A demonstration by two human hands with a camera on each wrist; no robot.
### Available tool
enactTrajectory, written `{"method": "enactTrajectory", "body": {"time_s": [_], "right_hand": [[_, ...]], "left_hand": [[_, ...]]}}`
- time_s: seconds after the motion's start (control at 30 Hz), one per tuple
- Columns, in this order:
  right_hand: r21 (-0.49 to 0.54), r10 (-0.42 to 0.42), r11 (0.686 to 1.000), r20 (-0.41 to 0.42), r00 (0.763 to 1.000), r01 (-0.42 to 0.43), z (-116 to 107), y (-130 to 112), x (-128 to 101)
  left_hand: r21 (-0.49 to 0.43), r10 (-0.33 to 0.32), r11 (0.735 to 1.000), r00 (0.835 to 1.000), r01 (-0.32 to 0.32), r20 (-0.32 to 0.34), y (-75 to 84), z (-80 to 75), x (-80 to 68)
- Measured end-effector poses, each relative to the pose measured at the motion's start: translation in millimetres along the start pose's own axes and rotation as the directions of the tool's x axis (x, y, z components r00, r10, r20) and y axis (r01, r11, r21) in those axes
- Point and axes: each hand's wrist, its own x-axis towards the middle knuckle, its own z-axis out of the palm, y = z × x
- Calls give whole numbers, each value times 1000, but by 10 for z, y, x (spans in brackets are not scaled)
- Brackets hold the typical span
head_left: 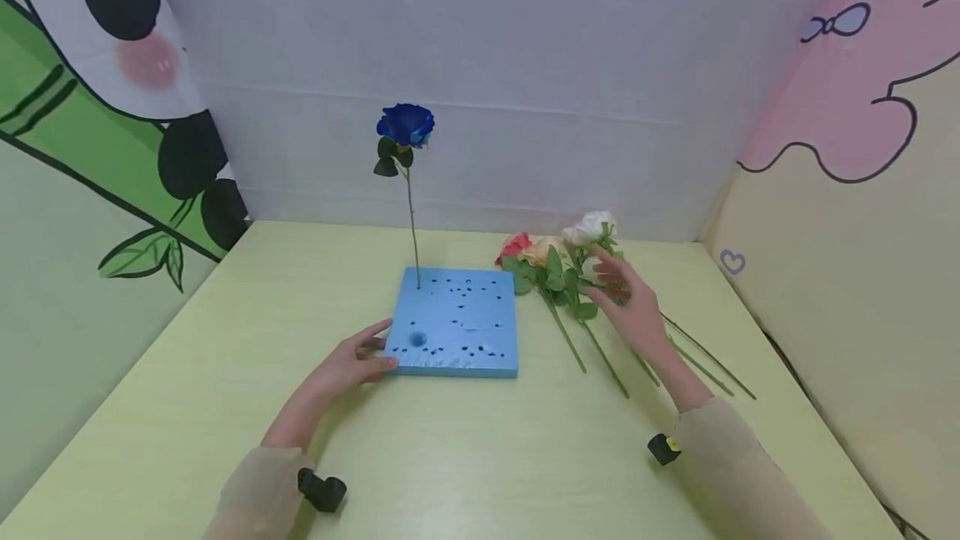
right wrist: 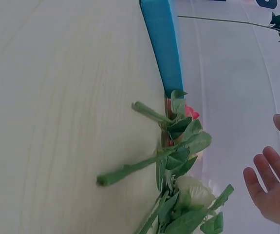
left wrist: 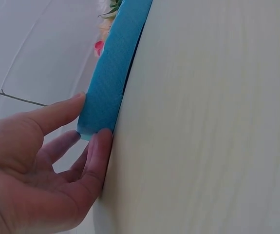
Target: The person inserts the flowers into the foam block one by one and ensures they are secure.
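Note:
A blue foam board [head_left: 438, 307] dotted with holes lies on the table. One blue rose [head_left: 406, 125] stands upright in it, its stem near the far left corner. My left hand [head_left: 348, 369] holds the board's near left corner; in the left wrist view, thumb and fingers [left wrist: 99, 151] sit around that corner. Over the loose flowers to the right, my right hand [head_left: 632, 311] hovers with relaxed, spread fingers and nothing in them. Under and beside it lie a white rose [head_left: 588, 229], a peach rose [head_left: 542, 252] and a red rose [head_left: 514, 247], stems pointing toward me.
The pale wooden table [head_left: 472, 457] meets a white cloth backdrop [head_left: 480, 48] at the back. Several green stems [head_left: 603, 357] spread across the right side. Cartoon-printed panels flank the table left and right.

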Motion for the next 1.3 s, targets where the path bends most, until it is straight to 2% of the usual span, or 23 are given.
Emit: {"method": "enactTrajectory", "body": {"time_s": [0.27, 0.6, 0.7, 0.83, 1.0, 1.1, 1.3], "right_hand": [[-94, 18, 995, -22, 1000, -20, -284, 77, -70], [-239, 110, 967, 88, 990, -86, -585, 316, -107], [-264, 168, 956, 140, 976, -127, -653, 422, -104], [-298, 252, 937, 219, 943, -181, -725, 597, -101], [-315, 310, 922, 251, 917, -226, -785, 765, -90], [-306, 317, 924, 277, 907, -230, -815, 814, -71], [-265, 261, 950, 368, 893, -168, -843, 822, -32]], "left_hand": [[-25, -4, 1000, 999, 5, 32, -59, -56, 16], [-41, 0, 999, 999, 1, 32, -71, -55, 30], [-33, -6, 999, 1000, 6, 29, -61, -44, 26], [-36, -8, 999, 1000, 9, 26, -58, -34, 22], [-31, -3, 1000, 999, 5, 35, -65, -33, 26], [-38, -10, 999, 999, 12, 41, -66, -43, 27], [-59, -21, 998, 999, 24, 48, -56, -57, 39]]}}
